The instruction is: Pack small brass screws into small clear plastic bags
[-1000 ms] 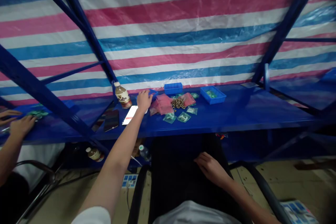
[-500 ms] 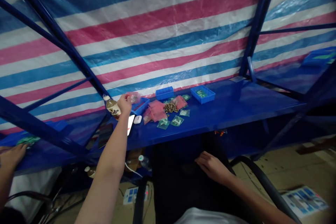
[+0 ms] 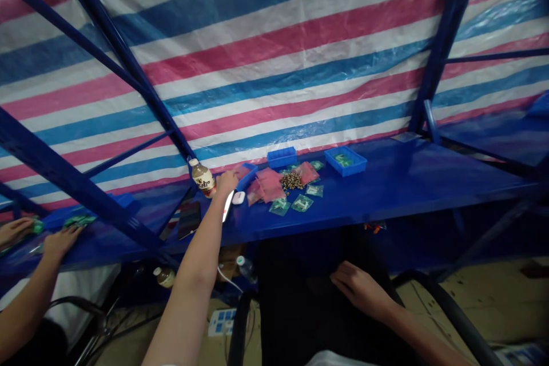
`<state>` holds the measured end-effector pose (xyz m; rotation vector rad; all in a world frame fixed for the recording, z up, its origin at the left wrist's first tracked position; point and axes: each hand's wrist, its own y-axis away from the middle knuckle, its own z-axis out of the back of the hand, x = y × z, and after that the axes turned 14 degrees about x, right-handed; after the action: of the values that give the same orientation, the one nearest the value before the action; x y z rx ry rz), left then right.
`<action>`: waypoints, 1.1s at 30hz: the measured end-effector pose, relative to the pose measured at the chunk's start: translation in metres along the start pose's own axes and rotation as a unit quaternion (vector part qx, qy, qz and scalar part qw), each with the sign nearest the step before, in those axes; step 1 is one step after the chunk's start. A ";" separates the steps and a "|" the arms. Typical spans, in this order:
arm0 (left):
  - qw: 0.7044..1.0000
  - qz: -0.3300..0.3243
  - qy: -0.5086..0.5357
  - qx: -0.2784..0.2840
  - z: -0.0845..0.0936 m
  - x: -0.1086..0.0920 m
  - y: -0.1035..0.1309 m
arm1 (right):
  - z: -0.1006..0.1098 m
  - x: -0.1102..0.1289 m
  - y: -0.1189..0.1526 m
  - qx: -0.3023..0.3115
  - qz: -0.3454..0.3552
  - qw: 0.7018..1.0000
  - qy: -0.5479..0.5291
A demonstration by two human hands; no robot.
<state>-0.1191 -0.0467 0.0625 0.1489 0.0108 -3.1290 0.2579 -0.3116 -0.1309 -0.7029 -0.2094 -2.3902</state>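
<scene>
My left hand (image 3: 227,182) is at the left end of a small blue bin (image 3: 249,177), fingers closed on a pink plastic bag (image 3: 241,171) at the bin's rim. Its fingertips are small and partly hidden. Just left of this hand stands a drink bottle (image 3: 203,178) with a pale cap. A lit phone (image 3: 227,206) lies under my wrist, beside a white earbud case (image 3: 238,198). My right hand (image 3: 355,283) rests on my dark-clad thigh, holding nothing, its fingers loosely stretched out.
Pink bags (image 3: 271,184), a heap of small brass-coloured parts (image 3: 292,180) and green bags (image 3: 302,203) lie on the blue table (image 3: 398,183). Behind stand a blue bin (image 3: 282,157) and a blue tray (image 3: 345,161) with green bags. A co-worker's hands (image 3: 60,242) are at left, beyond a blue post.
My left hand has come down with the pink bag, from above the small bin to its rim. The view has shifted left. My right hand stays on my thigh.
</scene>
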 end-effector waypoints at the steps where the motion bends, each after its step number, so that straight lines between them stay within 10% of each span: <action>1: 1.000 0.002 0.002 0.008 -0.001 -0.003 -0.002 | -0.001 0.001 0.000 0.008 -0.002 1.000 -0.001; 13: 0.997 -0.036 0.058 -0.047 0.018 -0.036 0.028 | 0.013 0.006 0.010 0.002 -0.033 0.999 -0.024; 17: 0.966 -0.094 0.097 -0.221 0.009 -0.060 0.101 | 0.023 -0.005 0.012 -0.038 -0.049 0.998 -0.027; 22: 0.906 -0.185 0.133 -0.357 -0.063 -0.068 0.235 | 0.046 -0.027 0.013 -0.100 -0.103 0.990 -0.007; 27: 0.999 -0.031 0.022 -0.006 -0.134 -0.027 0.280 | 0.064 -0.068 0.028 -0.133 -0.252 0.947 0.147; 30: 0.966 0.113 0.073 0.221 -0.160 -0.006 0.277 | 0.064 -0.085 0.043 -0.023 -0.392 0.902 0.179; 33: 0.899 0.190 0.236 0.316 -0.170 -0.003 0.278 | 0.065 -0.089 0.053 0.112 -0.480 0.861 0.123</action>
<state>-0.0969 -0.3238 -0.1080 0.7937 -0.9082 -2.5096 0.3773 -0.2854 -0.1246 -0.1524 -0.8856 -3.2693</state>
